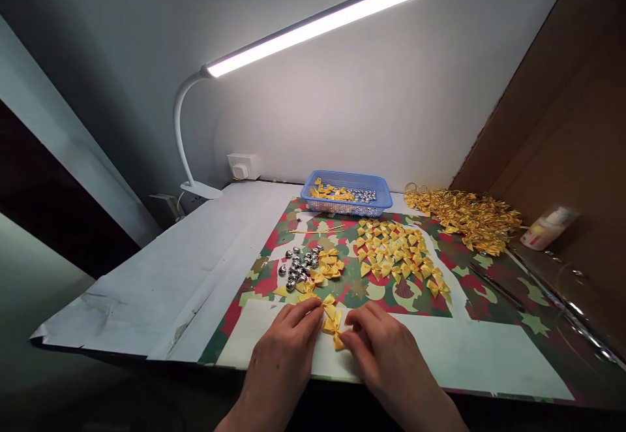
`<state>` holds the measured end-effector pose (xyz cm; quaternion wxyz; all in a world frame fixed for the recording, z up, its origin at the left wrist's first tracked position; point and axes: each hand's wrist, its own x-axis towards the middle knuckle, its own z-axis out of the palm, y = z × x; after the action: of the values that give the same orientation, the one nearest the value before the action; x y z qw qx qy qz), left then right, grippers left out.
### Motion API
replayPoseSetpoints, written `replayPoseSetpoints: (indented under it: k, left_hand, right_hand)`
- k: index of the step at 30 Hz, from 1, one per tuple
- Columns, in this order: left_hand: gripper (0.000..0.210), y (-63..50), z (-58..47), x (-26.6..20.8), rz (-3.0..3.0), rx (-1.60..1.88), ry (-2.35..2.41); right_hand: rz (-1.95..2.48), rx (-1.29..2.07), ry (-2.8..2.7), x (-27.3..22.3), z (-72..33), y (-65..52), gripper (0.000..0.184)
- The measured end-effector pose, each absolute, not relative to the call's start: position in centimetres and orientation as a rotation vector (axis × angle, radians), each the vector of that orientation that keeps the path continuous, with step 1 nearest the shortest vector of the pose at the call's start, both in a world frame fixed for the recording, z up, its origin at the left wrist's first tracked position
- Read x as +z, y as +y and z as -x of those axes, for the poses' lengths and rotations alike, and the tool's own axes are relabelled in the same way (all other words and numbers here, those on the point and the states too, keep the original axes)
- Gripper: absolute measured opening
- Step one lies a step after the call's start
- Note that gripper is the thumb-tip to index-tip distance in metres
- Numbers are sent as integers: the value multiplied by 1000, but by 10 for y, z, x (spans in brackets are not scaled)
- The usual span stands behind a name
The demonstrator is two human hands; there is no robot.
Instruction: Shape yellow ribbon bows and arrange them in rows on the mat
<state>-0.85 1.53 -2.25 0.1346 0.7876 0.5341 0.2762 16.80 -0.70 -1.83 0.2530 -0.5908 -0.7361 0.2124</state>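
You looked to be about partway through. A big group of yellow bows (pixel 391 249) lay spread out on the right of the mat (pixel 349 295), and my guess was that those were done. To their left, silver bells (pixel 299 267) and a small heap of loose bows (pixel 328 265) seemed to be left over, with more yellow and silver bits in the blue basket (pixel 342 207) at the back.

Near the front of the counter (pixel 147 288), two bows lay between your hands: a top bow (pixel 329 303) and a low bow (pixel 335 333). Your left hand (pixel 283 344) had its fingers bunched at the edge of the top bow, but I could not tell if they gripped it. Your right hand (pixel 391 350) had a small gap between thumb and finger, and the thumb seemed to touch the low bow.

Your left hand hid part of the heap. The undersides of the bows did not show. The gold pile (pixel 479 220) was too tangled to sort by eye, and your arms were cut off at the bottom.
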Motion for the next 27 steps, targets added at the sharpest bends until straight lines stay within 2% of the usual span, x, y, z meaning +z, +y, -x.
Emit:
replayPoseSetpoints:
  k: [6, 9, 11, 16, 19, 21, 24, 25, 27]
  left_hand:
    - [28, 8, 14, -22, -2128, 988, 1525]
    - [16, -1, 10, -10, -1677, 1044, 1423]
    - [19, -7, 2, -3, -1328, 987, 1263]
    - [25, -17, -18, 7, -1016, 983, 1041]
    - [22, -16, -19, 9, -992, 961, 1070]
    - [19, -14, -17, 10, -1077, 956, 1074]
    - [17, -9, -16, 10, -1368, 914, 1102]
    - [16, -8, -16, 11, -1477, 883, 1111]
    - [9, -6, -17, 14, -1623, 812, 1113]
  right_hand:
    - [1658, 541, -1992, -20, -165, -9, 15]
    - [1544, 660, -1803, -17, -169, -13, 18]
    - [1458, 713, -1726, -16, -170, -17, 19]
    - [1316, 547, -1794, -22, -164, -29, 16]
    - [1266, 542, -1774, -24, -163, -35, 16]
    - [1228, 634, -1693, -22, -165, -36, 9]
    - [1184, 732, -1499, -16, -169, -36, 27]
    - [1173, 743, -1465, -14, -171, -35, 28]
    - [1158, 777, -1468, -10, -175, -34, 17]
